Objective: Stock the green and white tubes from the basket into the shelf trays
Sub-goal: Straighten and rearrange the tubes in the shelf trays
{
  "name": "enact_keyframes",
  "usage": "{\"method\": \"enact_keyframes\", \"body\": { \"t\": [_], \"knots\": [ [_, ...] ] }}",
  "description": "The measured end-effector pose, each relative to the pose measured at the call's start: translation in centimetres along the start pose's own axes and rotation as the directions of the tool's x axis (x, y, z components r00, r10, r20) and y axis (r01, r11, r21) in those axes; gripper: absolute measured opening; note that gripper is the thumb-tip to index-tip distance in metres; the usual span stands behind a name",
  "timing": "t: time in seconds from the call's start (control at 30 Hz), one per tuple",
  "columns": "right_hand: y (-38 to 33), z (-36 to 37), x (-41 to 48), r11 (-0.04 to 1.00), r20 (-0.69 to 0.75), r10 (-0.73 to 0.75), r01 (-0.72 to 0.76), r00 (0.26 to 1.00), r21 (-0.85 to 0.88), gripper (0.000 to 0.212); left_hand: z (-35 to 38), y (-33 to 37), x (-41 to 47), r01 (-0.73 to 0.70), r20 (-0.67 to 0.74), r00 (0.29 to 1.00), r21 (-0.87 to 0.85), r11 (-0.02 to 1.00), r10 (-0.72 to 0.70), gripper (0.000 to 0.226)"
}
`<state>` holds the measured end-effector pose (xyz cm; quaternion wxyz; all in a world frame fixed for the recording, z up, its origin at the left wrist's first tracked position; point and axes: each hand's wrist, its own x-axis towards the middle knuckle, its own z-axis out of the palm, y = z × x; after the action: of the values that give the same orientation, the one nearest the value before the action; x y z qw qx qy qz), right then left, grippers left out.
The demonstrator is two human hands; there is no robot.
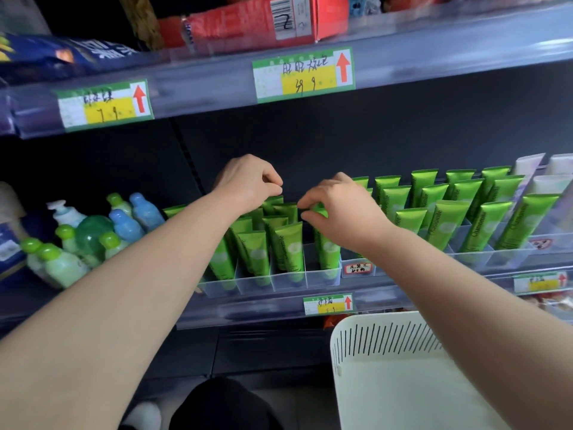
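Observation:
Green tubes (290, 246) stand upright in a clear divided shelf tray (288, 282) at the middle shelf. My left hand (248, 181) hovers over the tray's back rows with fingers curled, fingertips at the tube tops. My right hand (338, 209) pinches the top of a green tube (327, 246) standing in the tray's right column. More green tubes (446, 218) fill a second tray (508, 256) to the right, with white tubes (527, 169) at its far right end. The white slotted basket (387, 339) sits below at the lower right; its inside is not visible.
Green and blue bottles (93, 234) crowd the shelf to the left of the trays. Price labels (304, 76) hang on the upper shelf edge, with red boxes (254, 23) above. A small price tag (328, 304) marks the lower rail. My dark knee (223, 405) is below.

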<state>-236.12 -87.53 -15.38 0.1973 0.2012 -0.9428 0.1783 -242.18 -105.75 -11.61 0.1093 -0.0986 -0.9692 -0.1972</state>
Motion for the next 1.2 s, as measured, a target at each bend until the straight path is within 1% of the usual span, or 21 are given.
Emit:
{"method": "enact_keyframes", "body": {
  "t": [0.13,0.27,0.33,0.47,0.63,0.87,1.03,1.1,1.17,1.2],
  "knots": [
    [-0.8,0.5,-0.2,0.997,0.032,0.043,-0.040,0.999,-0.069,0.022,-0.2,-0.8,0.1,0.061,0.022,0.998,0.025,0.998,-0.061,0.009],
    [-1.2,1.3,-0.4,0.995,0.117,0.033,-0.022,0.993,-0.096,0.025,1.0,-1.2,0.5,0.060,0.058,0.996,0.034,0.998,-0.062,0.016],
    [-1.3,1.7,-0.5,0.996,0.146,0.026,-0.012,0.989,-0.093,0.026,1.5,-1.3,0.8,0.063,0.074,0.995,0.077,0.995,-0.069,0.016],
    [-0.8,1.9,-0.5,0.999,0.124,0.036,-0.032,0.992,-0.033,0.025,2.3,-1.1,1.5,0.075,0.081,0.993,0.144,0.987,-0.088,0.011],
    [0.4,1.7,-0.7,0.998,0.130,0.051,-0.054,0.990,0.023,0.025,3.1,-0.4,2.7,0.026,0.052,0.998,0.122,0.992,-0.033,0.011],
    [1.0,2.0,-1.1,0.996,0.144,0.051,-0.062,0.988,0.067,0.021,4.1,-0.1,2.9,0.015,0.034,0.999,0.067,0.998,-0.017,0.009],
    [0.7,2.0,-0.9,0.994,0.142,0.075,-0.085,0.987,0.069,0.022,2.8,-0.6,2.3,-0.003,0.001,1.000,0.018,1.000,0.003,0.012],
    [0.4,2.0,-0.8,0.994,0.128,0.079,-0.088,0.989,0.064,0.023,2.0,-0.6,1.9,-0.020,-0.024,1.000,-0.001,1.000,0.020,0.006],
    [0.1,2.1,-0.8,0.995,0.112,0.082,-0.088,0.990,0.053,0.024,1.1,-0.4,1.6,-0.049,-0.003,0.999,-0.008,0.999,0.049,0.005],
    [-0.1,2.1,-0.8,0.995,0.105,0.084,-0.089,0.991,0.045,0.025,0.8,-0.3,1.5,-0.066,0.037,0.997,-0.007,0.998,0.067,0.007]
  ]
}}
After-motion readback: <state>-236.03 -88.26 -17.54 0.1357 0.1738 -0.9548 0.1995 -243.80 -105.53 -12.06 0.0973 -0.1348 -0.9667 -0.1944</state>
